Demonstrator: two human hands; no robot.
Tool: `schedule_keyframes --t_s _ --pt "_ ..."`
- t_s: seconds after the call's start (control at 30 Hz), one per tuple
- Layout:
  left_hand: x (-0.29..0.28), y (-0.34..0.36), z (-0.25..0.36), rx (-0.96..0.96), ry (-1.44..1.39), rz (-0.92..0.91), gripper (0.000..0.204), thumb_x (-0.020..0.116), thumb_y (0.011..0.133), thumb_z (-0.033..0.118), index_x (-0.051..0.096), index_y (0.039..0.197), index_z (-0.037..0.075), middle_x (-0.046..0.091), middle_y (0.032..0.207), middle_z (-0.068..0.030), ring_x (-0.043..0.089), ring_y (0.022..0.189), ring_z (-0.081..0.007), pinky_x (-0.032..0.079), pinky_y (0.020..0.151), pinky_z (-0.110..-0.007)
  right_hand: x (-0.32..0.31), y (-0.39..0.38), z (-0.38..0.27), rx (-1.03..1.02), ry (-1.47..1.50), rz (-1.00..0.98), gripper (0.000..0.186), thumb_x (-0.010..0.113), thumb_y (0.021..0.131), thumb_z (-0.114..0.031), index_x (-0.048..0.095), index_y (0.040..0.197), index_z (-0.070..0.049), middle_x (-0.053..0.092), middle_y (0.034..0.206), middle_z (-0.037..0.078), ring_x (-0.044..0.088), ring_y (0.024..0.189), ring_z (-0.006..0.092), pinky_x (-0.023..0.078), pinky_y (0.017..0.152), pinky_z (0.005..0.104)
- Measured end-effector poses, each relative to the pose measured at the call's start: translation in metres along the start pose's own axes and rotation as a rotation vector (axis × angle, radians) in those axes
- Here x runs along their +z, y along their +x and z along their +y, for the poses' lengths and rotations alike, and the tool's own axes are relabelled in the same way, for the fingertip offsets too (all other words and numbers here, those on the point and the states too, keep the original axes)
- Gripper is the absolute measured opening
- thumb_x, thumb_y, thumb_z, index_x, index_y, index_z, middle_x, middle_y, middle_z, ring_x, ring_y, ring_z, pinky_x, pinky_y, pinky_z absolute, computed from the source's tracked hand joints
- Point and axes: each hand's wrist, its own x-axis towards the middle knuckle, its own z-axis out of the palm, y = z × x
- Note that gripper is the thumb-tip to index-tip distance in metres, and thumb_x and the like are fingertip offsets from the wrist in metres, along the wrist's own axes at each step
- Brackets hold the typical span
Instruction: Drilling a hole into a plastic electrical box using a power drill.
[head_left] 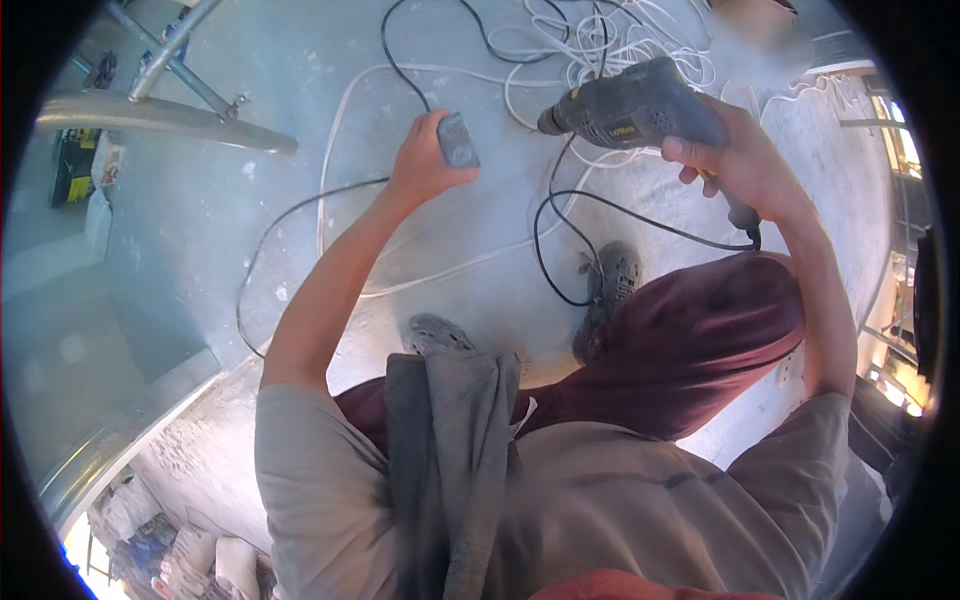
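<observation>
Right-hand grip (738, 165) holds the drill (640, 105), chuck (551, 121) toward nine o'clock; left-hand grip (424, 160) holds a grey box (459, 141); best keep the drill cord (700, 239) slack.

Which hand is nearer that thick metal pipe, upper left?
Left. Your left hand is right of the metal pipe; your right hand, holding the drill, is farther right.
</observation>
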Motion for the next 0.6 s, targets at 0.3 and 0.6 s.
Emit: schedule_keyframes --t_s 0.3,0.6 --pt "0.046 0.002 -0.013 -0.035 0.053 -0.026 0.096 0.091 0.060 0.035 0.046 0.140 0.003 0.055 0.133 -0.0193 0.051 0.129 -0.0372 0.046 0.108 -0.044 0.013 0.004 -0.009 0.008 -0.018 -0.041 0.059 0.083 0.089 -0.039 0.065 0.133 -0.004 0.070 0.095 0.001 0.065 0.076 0.0090 0.050 0.057 0.0242" --pt "0.056 0.009 -0.021 -0.053 0.050 -0.022 0.100 0.093 0.064 0.040 0.044 0.143 0.002 0.052 0.141 -0.0224 0.050 0.134 -0.0392 0.044 0.112 -0.046 0.022 0.006 -0.019 -0.045 -0.054 -0.057 0.058 0.082 0.089 -0.040 0.066 0.133 -0.005 0.071 0.092 0.001 0.065 0.077 0.0084 0.051 0.058 0.0243"
